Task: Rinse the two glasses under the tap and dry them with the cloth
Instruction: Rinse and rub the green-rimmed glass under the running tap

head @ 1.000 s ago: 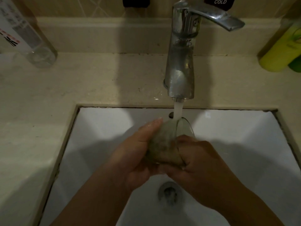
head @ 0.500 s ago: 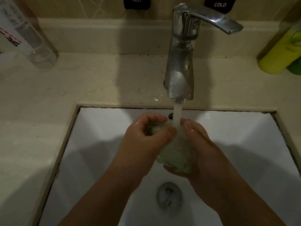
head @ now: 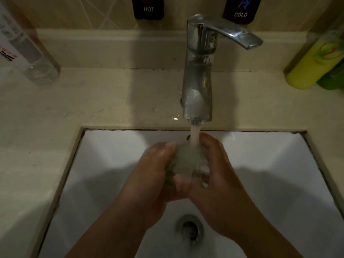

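A clear glass (head: 186, 161) is held between both hands over the white sink (head: 279, 164). Water runs from the chrome tap (head: 197, 86) straight onto the glass. My left hand (head: 154, 175) wraps its left side, thumb crossing in front at the bottom. My right hand (head: 216, 170) cups its right side, fingertips at the top by the stream. Much of the glass is hidden by fingers and water. No second glass or cloth is in view.
A clear bottle (head: 28, 49) stands on the beige counter at the back left. A yellow-green bottle (head: 314, 60) stands at the back right. HOT and COLD labels sit on the wall. The drain (head: 189, 228) lies below my hands.
The glass has turned in my hands under the stream. My hands shifted around it, the left one from covering its top to gripping its side.
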